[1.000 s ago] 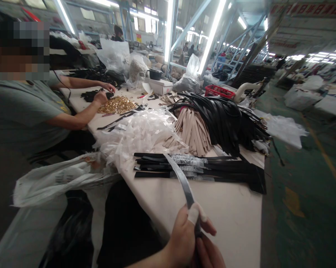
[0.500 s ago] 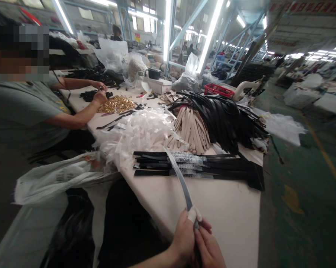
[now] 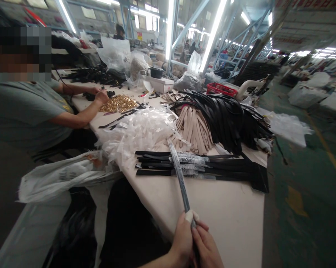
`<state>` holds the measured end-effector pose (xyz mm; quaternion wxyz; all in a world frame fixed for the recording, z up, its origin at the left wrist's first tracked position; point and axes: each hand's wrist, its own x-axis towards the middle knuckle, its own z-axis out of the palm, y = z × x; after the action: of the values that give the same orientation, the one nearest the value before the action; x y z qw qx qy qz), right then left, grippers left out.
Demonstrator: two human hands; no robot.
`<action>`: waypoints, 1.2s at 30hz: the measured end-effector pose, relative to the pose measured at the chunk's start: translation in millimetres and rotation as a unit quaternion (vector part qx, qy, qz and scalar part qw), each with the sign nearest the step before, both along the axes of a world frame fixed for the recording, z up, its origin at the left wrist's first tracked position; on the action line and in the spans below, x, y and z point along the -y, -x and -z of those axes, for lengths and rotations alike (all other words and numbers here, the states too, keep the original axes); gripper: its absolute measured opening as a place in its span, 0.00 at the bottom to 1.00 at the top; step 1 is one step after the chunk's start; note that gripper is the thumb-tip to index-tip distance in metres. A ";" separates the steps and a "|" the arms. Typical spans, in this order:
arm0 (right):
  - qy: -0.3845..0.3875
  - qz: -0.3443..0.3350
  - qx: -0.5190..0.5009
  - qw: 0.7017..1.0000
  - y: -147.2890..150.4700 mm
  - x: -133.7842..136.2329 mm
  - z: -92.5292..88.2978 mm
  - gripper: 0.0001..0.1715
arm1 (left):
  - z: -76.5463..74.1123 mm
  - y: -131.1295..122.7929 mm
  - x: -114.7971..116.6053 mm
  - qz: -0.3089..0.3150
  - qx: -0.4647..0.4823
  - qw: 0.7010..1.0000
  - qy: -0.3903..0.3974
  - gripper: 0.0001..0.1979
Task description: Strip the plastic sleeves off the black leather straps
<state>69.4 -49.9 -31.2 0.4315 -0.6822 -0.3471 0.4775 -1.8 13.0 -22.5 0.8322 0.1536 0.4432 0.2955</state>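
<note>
Near the table's front edge my left hand (image 3: 183, 235) is closed around a black strap (image 3: 180, 180), with a pale covering on its thumb. Clear plastic sleeving wraps the strap's upper length, which points away from me, over a row of black straps (image 3: 154, 163) with crinkled clear sleeves round their middles. My right hand (image 3: 206, 245) pinches the same strap just below and right of the left. The strap's lower end runs down between my hands and is mostly hidden. Past the row lies a heap of clear plastic sleeves (image 3: 140, 128).
Black straps (image 3: 226, 115) and beige straps (image 3: 194, 128) are heaped across the table (image 3: 226, 212). Behind stand a red basket (image 3: 220, 89) and a white box (image 3: 161, 85). At left a co-worker (image 3: 25, 108) handles small parts beside gold-coloured metal pieces (image 3: 122, 103). A white sack (image 3: 62, 175) hangs at the table's left edge.
The strap in my hands has straightened from a slight bend. My hands keep their hold and have shifted slightly. The view has turned a little to the left.
</note>
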 end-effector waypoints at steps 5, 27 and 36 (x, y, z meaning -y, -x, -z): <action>0.063 -0.055 -0.111 0.990 4.4 9.3 23.1 0.35 | -13.5 6.4 -63.6 -0.008 0.019 0.999 -0.050 0.19; 0.068 -0.067 -0.169 0.981 -6.6 -18.1 18.3 0.31 | -15.7 41.1 -195.6 0.090 0.043 0.991 -0.094 0.20; -0.045 -0.083 -0.143 0.985 15.8 -84.7 -7.5 0.26 | -20.6 11.4 -156.6 -0.061 0.059 0.983 -0.161 0.12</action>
<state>53.6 34.8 -23.8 0.4654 -0.5559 -0.3584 0.5882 -13.2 169.6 -1.8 0.8015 0.2403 0.3491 0.4218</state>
